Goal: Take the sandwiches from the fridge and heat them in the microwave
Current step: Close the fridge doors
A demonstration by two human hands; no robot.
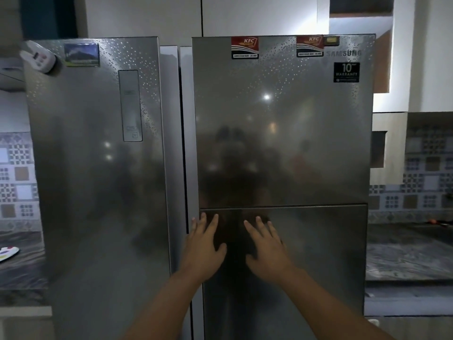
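Spreading straight fingers (255, 225), the left hand (204, 244) and right hand (266, 246) lie side by side against the closed fridge (282, 143), on its glossy steel lower panel just under the seam. Dark marbled bench (404, 251) flanks it; sandwiches unseen.

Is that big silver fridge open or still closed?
Closed. Both doors of the fridge sit flush, nothing inside shows, and the left hand and right hand lie spread before it.
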